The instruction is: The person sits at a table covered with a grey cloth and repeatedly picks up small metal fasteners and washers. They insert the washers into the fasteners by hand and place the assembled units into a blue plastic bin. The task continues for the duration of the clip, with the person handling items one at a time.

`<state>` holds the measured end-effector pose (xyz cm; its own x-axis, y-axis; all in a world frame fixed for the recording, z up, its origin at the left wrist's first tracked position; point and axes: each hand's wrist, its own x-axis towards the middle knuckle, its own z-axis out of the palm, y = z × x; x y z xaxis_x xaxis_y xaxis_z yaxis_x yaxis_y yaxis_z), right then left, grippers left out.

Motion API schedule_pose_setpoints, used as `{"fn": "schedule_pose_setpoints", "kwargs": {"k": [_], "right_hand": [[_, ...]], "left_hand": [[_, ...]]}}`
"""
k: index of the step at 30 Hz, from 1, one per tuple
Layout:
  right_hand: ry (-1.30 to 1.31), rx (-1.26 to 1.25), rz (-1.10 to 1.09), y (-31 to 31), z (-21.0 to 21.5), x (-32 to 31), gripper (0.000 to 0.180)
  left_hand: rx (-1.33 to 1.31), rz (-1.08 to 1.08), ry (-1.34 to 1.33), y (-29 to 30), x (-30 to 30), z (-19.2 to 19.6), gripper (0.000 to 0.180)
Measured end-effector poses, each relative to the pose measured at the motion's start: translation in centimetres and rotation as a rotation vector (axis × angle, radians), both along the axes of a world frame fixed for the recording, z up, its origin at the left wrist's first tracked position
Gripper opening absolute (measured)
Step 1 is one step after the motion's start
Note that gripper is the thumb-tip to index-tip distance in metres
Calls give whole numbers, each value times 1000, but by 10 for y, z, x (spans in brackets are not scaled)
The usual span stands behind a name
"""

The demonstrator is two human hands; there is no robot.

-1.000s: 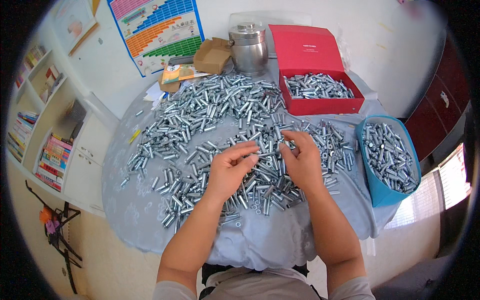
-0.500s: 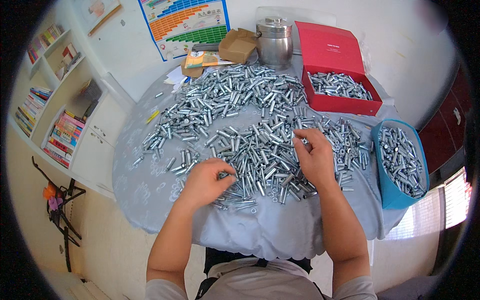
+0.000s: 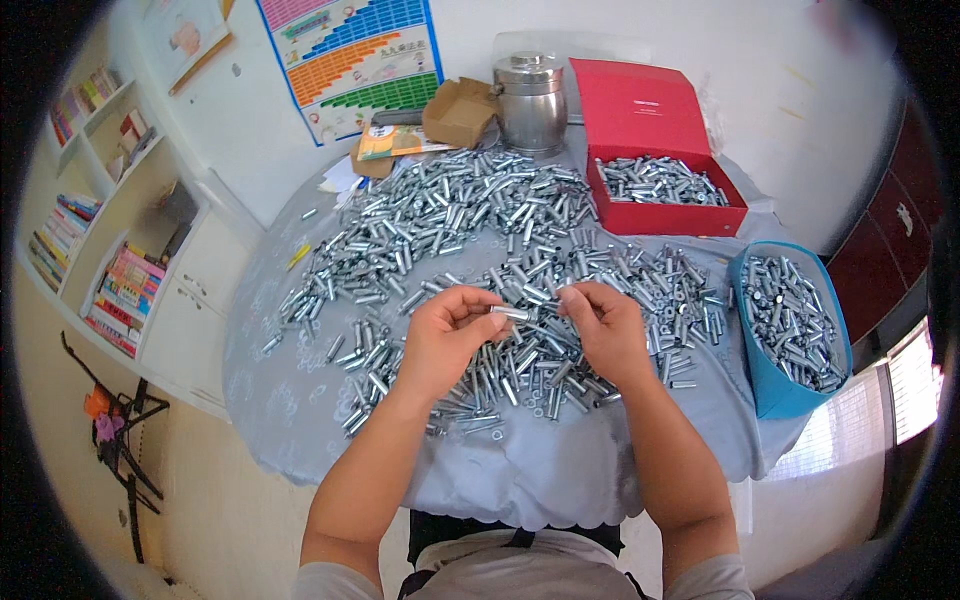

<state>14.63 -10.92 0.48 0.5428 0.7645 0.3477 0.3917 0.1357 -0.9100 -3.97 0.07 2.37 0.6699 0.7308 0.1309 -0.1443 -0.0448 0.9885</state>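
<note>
Over the near part of a large pile of silvery bolts and metal sleeves (image 3: 440, 205), my two hands face each other a short gap apart. Between the thumb and fingers of my left hand (image 3: 447, 335) is a short shiny metal sleeve (image 3: 512, 313), its end pointing toward the other hand. My right hand (image 3: 608, 328) is closed in a pinch; whatever its fingertips hold is too small to tell against the pile. Loose nuts (image 3: 497, 435) and more sleeves lie on the cloth below and around both hands.
At the back right an open red box (image 3: 670, 220) holds similar metal parts, as does a blue fabric bin (image 3: 790, 390) at the right edge. A steel canister (image 3: 530, 105), a small cardboard box (image 3: 460, 112) and papers stand behind the pile. A grey cloth (image 3: 290, 400) covers the round table.
My left hand has risen from the near left of the pile toward the middle, now showing a metal sleeve. My right hand has shifted left and nearer, its fingers now pinched. The view has shifted slightly.
</note>
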Motion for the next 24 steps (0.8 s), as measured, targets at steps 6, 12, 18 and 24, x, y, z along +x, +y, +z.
{"fn": "schedule_pose_setpoints", "kwargs": {"k": [6,12,18,24], "right_hand": [[79,-225,157,-9,12,14,23],[340,3,167,-6,10,14,22],[261,8,207,-4,2,20,20],[261,-41,172,-3,5,16,19]], "left_hand": [[-142,-29,-102,-3,38,-2,18],[-275,21,-141,-1,47,-15,15],[-292,-21,-170,-1,47,-18,15],[-307,-31,-176,-1,44,-17,14]]}}
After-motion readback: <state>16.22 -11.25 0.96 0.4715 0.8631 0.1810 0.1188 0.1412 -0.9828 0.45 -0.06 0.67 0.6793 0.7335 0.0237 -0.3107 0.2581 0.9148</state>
